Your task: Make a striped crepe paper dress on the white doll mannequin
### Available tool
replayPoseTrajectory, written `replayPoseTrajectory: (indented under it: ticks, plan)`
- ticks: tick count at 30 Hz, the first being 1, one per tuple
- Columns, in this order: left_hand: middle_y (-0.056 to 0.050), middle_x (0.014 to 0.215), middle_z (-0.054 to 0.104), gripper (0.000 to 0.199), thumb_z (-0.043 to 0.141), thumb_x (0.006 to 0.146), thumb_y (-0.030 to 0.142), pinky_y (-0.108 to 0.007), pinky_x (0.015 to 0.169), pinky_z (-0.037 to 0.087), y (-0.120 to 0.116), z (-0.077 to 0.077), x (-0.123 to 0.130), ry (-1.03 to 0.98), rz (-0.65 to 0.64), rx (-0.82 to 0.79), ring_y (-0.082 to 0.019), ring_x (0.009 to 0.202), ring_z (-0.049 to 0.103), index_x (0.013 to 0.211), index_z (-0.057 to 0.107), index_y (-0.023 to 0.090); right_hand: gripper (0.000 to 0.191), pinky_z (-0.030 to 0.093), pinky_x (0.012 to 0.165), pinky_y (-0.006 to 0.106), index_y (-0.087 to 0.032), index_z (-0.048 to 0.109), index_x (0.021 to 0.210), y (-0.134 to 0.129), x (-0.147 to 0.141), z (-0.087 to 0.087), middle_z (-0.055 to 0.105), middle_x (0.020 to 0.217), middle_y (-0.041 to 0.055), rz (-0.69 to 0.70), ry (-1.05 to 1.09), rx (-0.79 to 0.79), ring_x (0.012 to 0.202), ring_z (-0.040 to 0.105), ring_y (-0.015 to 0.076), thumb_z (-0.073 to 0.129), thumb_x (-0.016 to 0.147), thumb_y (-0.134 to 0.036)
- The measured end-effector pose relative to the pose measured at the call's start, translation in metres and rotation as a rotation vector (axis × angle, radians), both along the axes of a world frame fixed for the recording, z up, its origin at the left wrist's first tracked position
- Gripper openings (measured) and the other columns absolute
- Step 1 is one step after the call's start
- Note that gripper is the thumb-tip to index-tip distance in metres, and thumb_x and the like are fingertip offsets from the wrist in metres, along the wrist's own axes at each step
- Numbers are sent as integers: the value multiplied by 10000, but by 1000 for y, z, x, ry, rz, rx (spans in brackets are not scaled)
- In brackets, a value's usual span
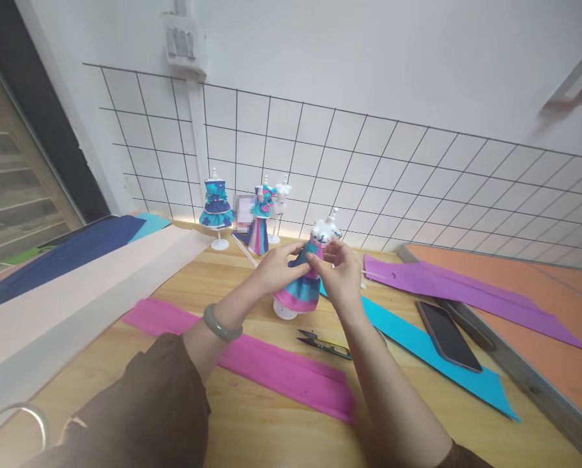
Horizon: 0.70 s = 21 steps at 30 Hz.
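Observation:
A small white mannequin (323, 230) stands tilted on its round base at the middle of the table. It wears a doll dress (301, 289) with pink, teal and blue bands. My left hand (282, 265) grips the dress at the waist from the left, thumb on the fabric. From the right, my right hand (340, 276) pinches the bodice, its thumb in front and the other fingers behind, partly hidden. Thread snips (325, 343) lie on the wood just below the dress.
A pink fabric strip (281, 370) crosses the table in front. Blue (417, 338) and purple (466, 286) strips and a phone (449, 335) lie right. Wide cloths (101, 286) cover the left. Behind stand dressed mannequins (216, 205) and a bare one (282, 190) near a wire grid (320, 149).

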<state>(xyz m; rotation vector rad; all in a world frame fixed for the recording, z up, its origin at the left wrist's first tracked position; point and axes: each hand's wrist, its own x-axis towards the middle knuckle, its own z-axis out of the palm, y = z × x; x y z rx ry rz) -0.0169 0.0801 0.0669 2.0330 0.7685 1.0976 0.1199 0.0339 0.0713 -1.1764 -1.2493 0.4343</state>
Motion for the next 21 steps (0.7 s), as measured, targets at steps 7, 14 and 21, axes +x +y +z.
replayPoseTrajectory:
  ticks: [7,14,21]
  plan:
    - [-80,1274,555,562,540,774,198,-325,944,441,13,-11,0,-132,-83,-92,-216,1151,535,1324,428,209,462,526,725,370,-212,540,1105,-2,-7,1,634,1019,90,76,11,-33,956,612,241,692,681,-315]
    - [-66,1398,444,544,545,807,231,-333,1056,336,8,-5,-1,-206,-117,-58,-211,1287,407,1336,418,219,413,530,724,370,-219,552,1077,-1,-8,0,627,1010,84,86,30,-35,941,612,229,674,691,-303]
    - [-94,1217,597,503,636,756,297,-360,1001,373,7,2,-1,-306,-5,-112,-227,1165,521,1230,513,182,404,489,776,380,-228,567,1116,-3,-12,-2,638,989,71,75,-104,34,908,595,210,651,728,-301]
